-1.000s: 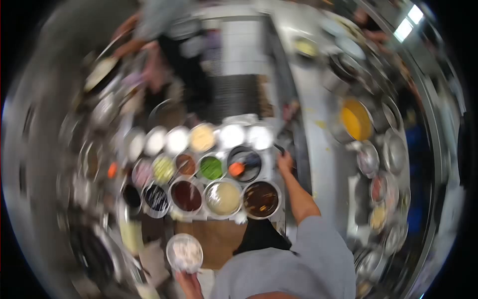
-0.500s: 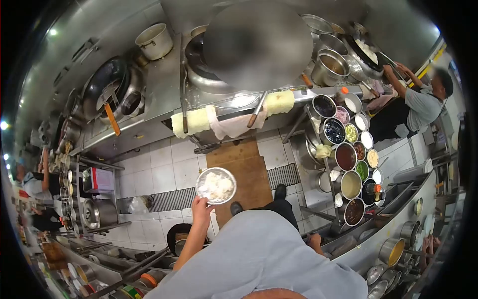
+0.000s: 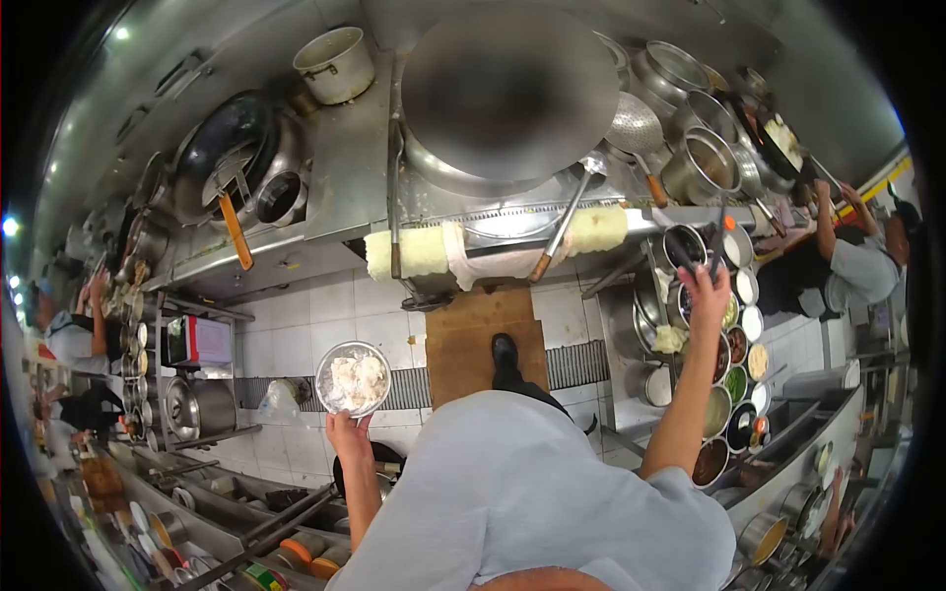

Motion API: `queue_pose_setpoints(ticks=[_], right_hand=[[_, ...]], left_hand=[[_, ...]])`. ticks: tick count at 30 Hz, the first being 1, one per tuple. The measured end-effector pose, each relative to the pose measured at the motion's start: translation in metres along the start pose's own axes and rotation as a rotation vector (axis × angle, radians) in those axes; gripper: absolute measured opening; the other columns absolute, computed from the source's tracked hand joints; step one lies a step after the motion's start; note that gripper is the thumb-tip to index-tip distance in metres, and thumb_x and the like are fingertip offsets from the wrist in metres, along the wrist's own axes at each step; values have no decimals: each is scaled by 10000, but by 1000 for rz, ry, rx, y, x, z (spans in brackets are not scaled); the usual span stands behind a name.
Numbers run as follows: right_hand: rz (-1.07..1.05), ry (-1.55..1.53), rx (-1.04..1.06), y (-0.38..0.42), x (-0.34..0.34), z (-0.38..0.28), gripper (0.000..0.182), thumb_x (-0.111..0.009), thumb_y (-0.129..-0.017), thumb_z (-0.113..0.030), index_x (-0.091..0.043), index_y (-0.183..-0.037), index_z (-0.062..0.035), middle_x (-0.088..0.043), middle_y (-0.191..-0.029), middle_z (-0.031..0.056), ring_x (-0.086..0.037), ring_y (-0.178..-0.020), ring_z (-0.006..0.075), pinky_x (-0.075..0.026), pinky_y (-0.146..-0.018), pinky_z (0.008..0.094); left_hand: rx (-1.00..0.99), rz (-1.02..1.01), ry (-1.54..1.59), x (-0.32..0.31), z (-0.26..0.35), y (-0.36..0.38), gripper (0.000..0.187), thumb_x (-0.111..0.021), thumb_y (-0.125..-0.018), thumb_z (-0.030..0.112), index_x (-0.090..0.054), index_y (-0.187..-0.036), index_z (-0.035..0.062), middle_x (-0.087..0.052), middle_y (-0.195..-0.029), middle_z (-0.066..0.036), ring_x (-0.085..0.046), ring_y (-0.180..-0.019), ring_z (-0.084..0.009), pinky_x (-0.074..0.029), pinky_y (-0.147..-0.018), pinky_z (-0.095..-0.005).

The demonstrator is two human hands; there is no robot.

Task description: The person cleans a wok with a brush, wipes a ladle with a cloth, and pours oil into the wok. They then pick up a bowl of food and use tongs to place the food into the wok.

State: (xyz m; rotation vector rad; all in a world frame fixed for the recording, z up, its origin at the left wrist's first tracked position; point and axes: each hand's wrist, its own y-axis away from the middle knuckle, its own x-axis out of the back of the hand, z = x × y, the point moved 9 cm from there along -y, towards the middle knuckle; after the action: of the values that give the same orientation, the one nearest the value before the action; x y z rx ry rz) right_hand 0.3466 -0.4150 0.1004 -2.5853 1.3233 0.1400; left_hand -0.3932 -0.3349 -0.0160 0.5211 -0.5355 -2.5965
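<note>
My left hand [image 3: 350,433] grips the near rim of a round metal bowl [image 3: 323,372], held out over the floor to the left. White food [image 3: 355,382], perhaps rice or flaky pieces, lies in the bowl. My right hand [image 3: 707,294] is stretched out over the rack of condiment pots on the right. Its fingers are bent around a dark, slim object [image 3: 711,251], whose kind I cannot make out. Close by stand a pot of dark sauce [image 3: 680,242] and a bottle with an orange cap [image 3: 729,223]. My forearm covers part of the pots.
Ahead runs a steel stove counter with woks [image 3: 233,138], a ladle [image 3: 569,219], a strainer [image 3: 636,126] and a tall pot [image 3: 335,67]. A brown mat [image 3: 480,340] lies on the tiles. A co-worker [image 3: 857,276] stands at the far right, others at the left.
My right hand has risen from low beside my body to the condiment pots. My left hand and the bowl have moved left. My view has shifted and one foot has stepped forward.
</note>
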Motion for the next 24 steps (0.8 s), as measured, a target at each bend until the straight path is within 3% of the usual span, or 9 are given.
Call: queue_pose_setpoints(ticks=[3,5,7,9,11,13,15,19,24], right_hand=[[-271,32,-179,-45,-81,-42,354,-587,-902,-105,-478,-1229,-26,-591,-1104,127,-641,-951,226,-555,-755,293],[-557,-186,-171,-81,-153,-55,512,-607,-891,-64,-416,-1365,-58,-584,-1149,138,-644,-972,241,-552,-773,314],[-635,-234,-172,-123,-208,-32,634,-611,-883,-88,-327,-1450,-94,-604,-1115,117,-629,-883,192,-519,-728,281],[-543,-105,-212,-160,-244,22,584,-641,-874,-183,-406,-1405,-126,-648,-1025,105,-608,-808,130,-510,-696,273],[-363,428,-207,-163,-284,51,398,-644,-893,-270,-550,-1234,-89,-665,-983,156,-641,-822,218,-507,-684,330],[-361,643,220,-154,-337,65,339,-637,-898,-336,-598,-1077,-51,-654,-941,218,-640,-876,350,-504,-716,411],[-436,611,237,-121,-387,63,387,-642,-889,-344,-581,-1081,-14,-624,-966,256,-587,-941,452,-477,-783,479],[-636,694,565,-90,-467,92,325,-661,-860,-279,-528,-971,-5,-626,-924,230,-612,-899,434,-485,-758,511],[-813,966,633,-73,-485,120,159,-574,-840,-98,-484,-959,-43,-644,-821,203,-647,-811,399,-515,-723,510]], left_hand=[[-19,56,26,-24,11,2,368,-482,-845,52,-471,-1211,18,-563,-1218,-155,-603,-1073,-273,-554,-851,-435],[-53,27,55,-50,21,4,395,-494,-840,57,-465,-1232,18,-563,-1220,-154,-600,-1076,-277,-550,-857,-440],[-75,26,79,-70,20,3,419,-502,-835,60,-459,-1250,18,-559,-1225,-154,-596,-1082,-280,-547,-860,-441],[-88,29,86,-80,20,-5,441,-506,-830,62,-453,-1265,19,-553,-1236,-155,-593,-1092,-284,-545,-859,-439],[-96,42,108,-85,17,-13,458,-504,-822,58,-444,-1275,21,-537,-1258,-159,-590,-1097,-288,-543,-851,-430],[-107,31,135,-97,17,-15,462,-505,-819,57,-441,-1276,22,-531,-1265,-160,-591,-1094,-290,-540,-853,-429],[-92,18,132,-108,18,-15,466,-508,-819,61,-435,-1278,21,-530,-1266,-161,-579,-1104,-293,-524,-876,-436],[-112,-13,90,-110,24,-25,461,-499,-834,70,-427,-1287,22,-522,-1273,-168,-565,-1120,-292,-502,-879,-442],[-145,4,86,-100,36,-30,424,-497,-849,79,-431,-1263,22,-523,-1269,-170,-571,-1109,-286,-505,-857,-446]])
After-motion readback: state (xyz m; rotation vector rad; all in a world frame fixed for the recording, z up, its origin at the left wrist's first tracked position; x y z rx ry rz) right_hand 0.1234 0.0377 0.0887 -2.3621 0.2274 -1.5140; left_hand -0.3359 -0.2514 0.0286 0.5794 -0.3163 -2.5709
